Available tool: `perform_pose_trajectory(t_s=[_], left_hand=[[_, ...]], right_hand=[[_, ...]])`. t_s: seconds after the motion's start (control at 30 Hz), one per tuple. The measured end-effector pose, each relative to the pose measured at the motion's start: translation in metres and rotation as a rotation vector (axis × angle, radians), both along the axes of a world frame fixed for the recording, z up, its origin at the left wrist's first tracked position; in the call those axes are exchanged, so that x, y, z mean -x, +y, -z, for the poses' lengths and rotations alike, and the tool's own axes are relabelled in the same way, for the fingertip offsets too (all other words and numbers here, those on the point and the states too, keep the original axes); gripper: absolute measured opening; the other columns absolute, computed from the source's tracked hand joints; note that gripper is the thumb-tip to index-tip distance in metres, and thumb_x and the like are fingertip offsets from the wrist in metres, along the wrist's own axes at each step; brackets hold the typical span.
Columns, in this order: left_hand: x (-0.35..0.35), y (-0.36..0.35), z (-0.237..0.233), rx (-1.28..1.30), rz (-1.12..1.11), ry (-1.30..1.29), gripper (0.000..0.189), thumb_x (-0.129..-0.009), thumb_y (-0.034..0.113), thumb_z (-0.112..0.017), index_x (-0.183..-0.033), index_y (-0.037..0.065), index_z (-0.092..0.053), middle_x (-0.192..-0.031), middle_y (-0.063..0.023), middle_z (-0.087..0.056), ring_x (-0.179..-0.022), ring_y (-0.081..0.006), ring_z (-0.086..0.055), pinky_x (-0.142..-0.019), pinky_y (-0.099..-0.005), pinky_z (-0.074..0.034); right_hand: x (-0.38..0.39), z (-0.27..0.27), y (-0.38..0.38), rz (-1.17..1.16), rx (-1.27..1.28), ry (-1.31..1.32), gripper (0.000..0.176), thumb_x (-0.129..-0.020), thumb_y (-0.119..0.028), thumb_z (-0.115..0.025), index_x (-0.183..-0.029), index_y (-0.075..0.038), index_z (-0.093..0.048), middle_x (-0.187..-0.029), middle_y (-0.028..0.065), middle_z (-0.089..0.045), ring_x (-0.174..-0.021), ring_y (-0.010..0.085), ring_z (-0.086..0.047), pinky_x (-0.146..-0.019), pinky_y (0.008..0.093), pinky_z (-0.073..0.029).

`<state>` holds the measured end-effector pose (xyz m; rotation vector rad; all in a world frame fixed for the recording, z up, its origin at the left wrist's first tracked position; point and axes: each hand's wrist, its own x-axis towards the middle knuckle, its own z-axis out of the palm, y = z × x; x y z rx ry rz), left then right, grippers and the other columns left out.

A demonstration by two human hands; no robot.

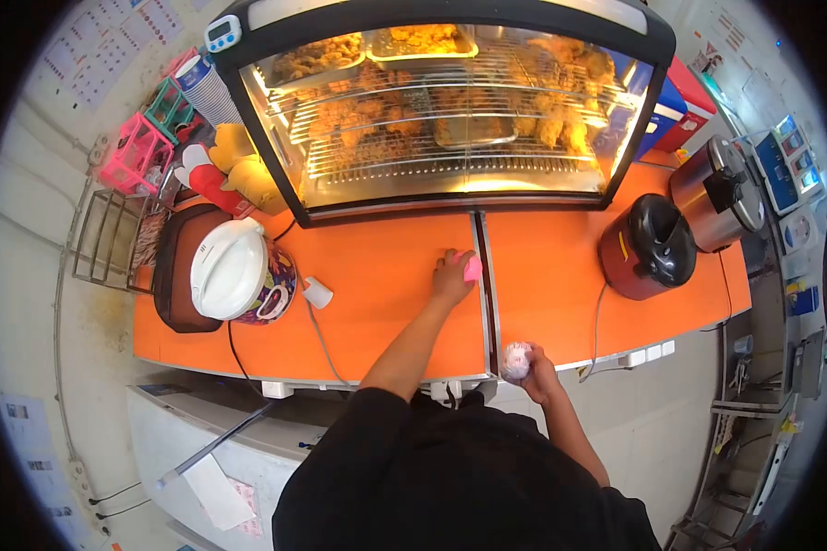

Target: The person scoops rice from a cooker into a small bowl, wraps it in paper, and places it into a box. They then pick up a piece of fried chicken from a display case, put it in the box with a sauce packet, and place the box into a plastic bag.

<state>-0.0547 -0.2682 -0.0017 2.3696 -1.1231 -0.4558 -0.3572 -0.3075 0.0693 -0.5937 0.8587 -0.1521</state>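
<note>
The left hand [447,278] curls its fingers round a pink wad [472,268] on the tabletop [377,266]; near the front edge, the right hand [542,375] clasps a crumpled bundle [516,361], probably light, best cupped whole.

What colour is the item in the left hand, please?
The item is bright pink in the head view.

One pink wad [471,267], three lidded pots [629,259]

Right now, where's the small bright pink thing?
In the head view, the small bright pink thing is in the left hand at the orange counter, just left of the dark gap, in front of the lit food cabinet.
</note>
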Motion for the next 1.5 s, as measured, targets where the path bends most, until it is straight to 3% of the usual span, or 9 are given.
perform_pose_trajectory(t_s=[0.17,0.37,0.47,0.6,0.87,1.1,1.17,1.3,1.5], left_hand=[[0.085,0.064,-0.051,0.557,0.095,0.123,0.086,-0.071,0.029,-0.085,-0.144,0.009,-0.044,-0.134,-0.0177,-0.055,-0.123,-0.039,-0.053,-0.101,-0.0524,-0.044],[0.158,0.101,-0.11,0.253,0.07,-0.044,0.089,-0.066,0.026,-0.086,-0.143,0.008,-0.044,-0.141,-0.0121,-0.051,-0.125,-0.0359,-0.05,-0.098,-0.0498,-0.043],[0.156,0.118,-0.125,0.181,0.071,-0.087,0.089,-0.069,0.029,-0.085,-0.144,0.006,-0.042,-0.141,-0.0131,-0.051,-0.126,-0.0338,-0.049,-0.102,-0.049,-0.042],[0.123,0.152,-0.117,0.415,0.009,0.066,0.079,-0.08,0.036,-0.08,-0.142,0.004,-0.044,-0.139,-0.0181,-0.051,-0.124,-0.0381,-0.05,-0.104,-0.05,-0.041],[-0.087,0.241,-0.018,-0.085,-1.033,-0.267,0.083,-0.086,0.046,-0.072,-0.145,0.001,-0.033,-0.135,-0.0265,-0.048,-0.12,-0.0431,-0.051,-0.092,-0.0587,-0.047],[-0.192,0.222,0.153,0.029,-0.902,-0.301,0.024,-0.091,0.031,-0.062,-0.106,0.012,-0.067,-0.074,-0.0117,-0.072,-0.063,-0.034,-0.07,-0.049,-0.0498,-0.051],[-0.104,0.177,0.021,0.255,-0.535,-0.398,0.03,-0.09,0.025,-0.063,-0.119,0.016,-0.062,-0.083,-0.0156,-0.072,-0.071,-0.0411,-0.069,-0.058,-0.0544,-0.053],[0.051,0.097,-0.042,0.389,-0.296,-0.023,0.071,-0.088,0.01,-0.065,-0.15,0.015,-0.031,-0.122,-0.0281,-0.062,-0.099,-0.0521,-0.063,-0.079,-0.0571,-0.052],[0.342,0.02,-0.082,0.495,0.311,0.304,0.055,-0.091,0.007,-0.064,-0.139,0.001,-0.04,-0.121,-0.0264,-0.056,-0.097,-0.0394,-0.06,-0.086,-0.0465,-0.049]], right_hand=[[-0.013,0.008,-0.009,0.003,0.145,0.021,0.041,-0.103,-0.01,-0.042,-0.142,-0.016,-0.029,-0.14,0.0192,-0.041,-0.12,0.0358,-0.056,-0.094,0.0556,-0.055],[-0.048,-0.002,0.012,0.003,-0.019,-0.221,0.04,-0.105,-0.034,-0.054,-0.138,-0.017,-0.039,-0.128,0.0079,-0.054,-0.117,0.024,-0.057,-0.089,0.0337,-0.054],[-0.059,-0.014,0.032,-0.196,0.396,-0.096,0.044,-0.104,-0.036,-0.053,-0.138,-0.013,-0.039,-0.13,0.0095,-0.049,-0.119,0.0223,-0.053,-0.098,0.0396,-0.05],[-0.057,-0.015,0.042,-0.119,0.097,-0.211,0.042,-0.102,-0.038,-0.057,-0.133,-0.013,-0.045,-0.121,0.0069,-0.057,-0.115,0.0224,-0.058,-0.092,0.0412,-0.055],[-0.003,-0.03,0.073,0.194,0.045,-0.173,0.043,-0.099,-0.041,-0.058,-0.131,-0.013,-0.049,-0.127,0.0092,-0.057,-0.12,0.0263,-0.058,-0.099,0.0483,-0.052],[0.108,-0.025,0.107,0.491,-0.051,-0.165,0.047,-0.097,-0.038,-0.064,-0.135,-0.012,-0.05,-0.129,0.0112,-0.06,-0.117,0.0291,-0.062,-0.096,0.0506,-0.055],[0.145,-0.019,0.114,0.529,-0.046,-0.202,0.04,-0.1,-0.034,-0.06,-0.132,-0.011,-0.051,-0.127,0.0096,-0.061,-0.117,0.0254,-0.062,-0.096,0.0479,-0.055],[0.222,0.001,0.123,0.688,-0.093,-0.319,0.04,-0.097,-0.032,-0.065,-0.13,-0.015,-0.051,-0.128,0.0069,-0.058,-0.117,0.0247,-0.062,-0.096,0.0497,-0.055],[0.366,0.01,0.104,0.83,-0.008,-0.374,0.043,-0.097,-0.033,-0.066,-0.132,-0.017,-0.047,-0.128,0.0052,-0.055,-0.119,0.0231,-0.06,-0.099,0.0462,-0.054]])
